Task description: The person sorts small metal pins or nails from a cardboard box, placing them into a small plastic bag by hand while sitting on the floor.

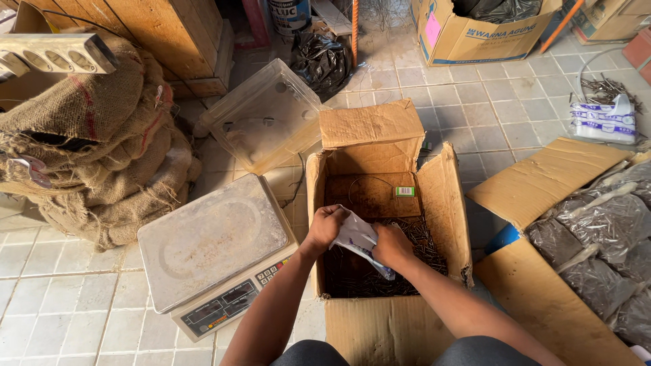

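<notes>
- Nearest, both forearms reach down into an open cardboard box (447, 203) standing on the tiled floor (68, 312) between the person's knees.
- The left hand (325, 227) is curled shut, pinching the upper edge of a small white plastic bag (358, 238); the right hand (392, 245) is closed on the bag's lower side — so the bag hangs stretched between the two, just above the box's contents.
- Under the hands lies a dark heap of nails (424, 237) covering the bottom of the box; a brown card with a small green label lies further back inside it.
- Just left of the box sits a digital scale (210, 244) with a bare metal pan.
- To the right, flattened cardboard carries filled clear bags of nails (603, 224).
- Behind the scale lies a clear plastic tub (264, 118), tipped on its side.
- Further left — a pile of burlap sacks (102, 149).
- At the far side stands another cardboard carton (475, 30).
</notes>
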